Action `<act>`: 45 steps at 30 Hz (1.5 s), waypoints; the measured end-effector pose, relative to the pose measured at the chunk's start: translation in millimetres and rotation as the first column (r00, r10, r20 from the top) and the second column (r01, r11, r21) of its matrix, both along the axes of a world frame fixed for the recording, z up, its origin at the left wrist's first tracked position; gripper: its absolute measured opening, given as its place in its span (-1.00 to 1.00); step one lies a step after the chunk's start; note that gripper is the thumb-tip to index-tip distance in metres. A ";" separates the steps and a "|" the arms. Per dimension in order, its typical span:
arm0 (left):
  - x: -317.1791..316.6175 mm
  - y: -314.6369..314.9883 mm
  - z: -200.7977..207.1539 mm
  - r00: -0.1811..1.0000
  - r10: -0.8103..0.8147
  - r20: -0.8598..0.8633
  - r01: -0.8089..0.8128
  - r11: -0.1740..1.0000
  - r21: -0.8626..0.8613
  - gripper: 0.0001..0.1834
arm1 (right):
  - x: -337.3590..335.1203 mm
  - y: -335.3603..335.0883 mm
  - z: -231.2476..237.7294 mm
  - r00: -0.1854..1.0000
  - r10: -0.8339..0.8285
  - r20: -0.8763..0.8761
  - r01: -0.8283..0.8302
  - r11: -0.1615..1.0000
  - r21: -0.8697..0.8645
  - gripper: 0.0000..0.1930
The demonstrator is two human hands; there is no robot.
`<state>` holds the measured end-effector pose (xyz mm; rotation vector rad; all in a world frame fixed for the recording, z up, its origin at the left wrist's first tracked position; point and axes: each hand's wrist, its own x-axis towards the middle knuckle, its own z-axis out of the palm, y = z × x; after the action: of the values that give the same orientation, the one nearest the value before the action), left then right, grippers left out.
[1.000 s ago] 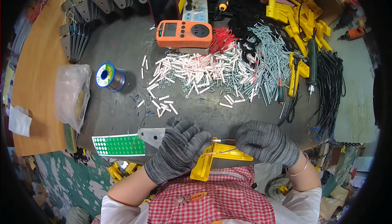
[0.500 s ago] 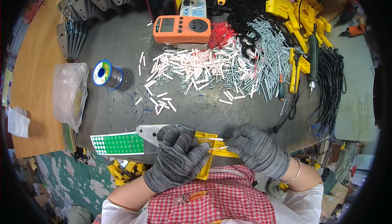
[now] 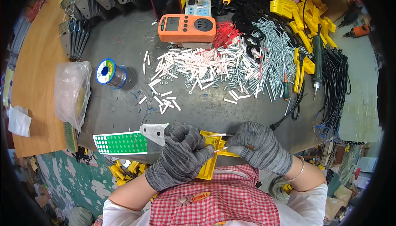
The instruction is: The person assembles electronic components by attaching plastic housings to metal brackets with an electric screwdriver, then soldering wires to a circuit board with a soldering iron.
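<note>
My left hand point(image 3: 177, 156), in a grey knit glove, is closed over a yellow plastic handle shell point(image 3: 207, 169) by the table's front edge. A grey metal blade point(image 3: 154, 133) with holes sticks out from under that hand to the left. My left thumb lies at one end of a thin wire point(image 3: 221, 149). My right hand point(image 3: 263, 149), gloved alike, has its fingers pinched on the wire's other end, just above the shell. A second wire with a white sleeve point(image 3: 218, 135) runs across the shell's top toward my right fingers. The fingertips are partly hidden.
Beyond my hands lie heaped white sleeves point(image 3: 198, 63) and long screws point(image 3: 272, 57). An orange meter point(image 3: 187, 35), a solder spool point(image 3: 112, 74) and a green sticker sheet point(image 3: 120, 142) are around. To the right hang black cables point(image 3: 333, 90) and an electric screwdriver point(image 3: 317, 61).
My right hand has shifted slightly left and up, nearer the left hand. The sleeved wire now shows more plainly over the shell. The view has shifted a little.
</note>
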<state>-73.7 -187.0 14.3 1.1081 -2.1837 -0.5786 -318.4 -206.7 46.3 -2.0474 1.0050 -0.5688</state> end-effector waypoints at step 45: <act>0.5 23.2 -1.0 0.927 -0.109 0.360 0.181 0.968 -0.175 -0.74 | -31.6 -51.2 13.4 0.838 -0.424 -0.343 0.211 0.832 -0.513 -0.64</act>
<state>-73.2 -163.8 13.3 1.0014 -2.5804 -0.2190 -350.0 -257.9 59.7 -2.5113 1.6504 -0.5600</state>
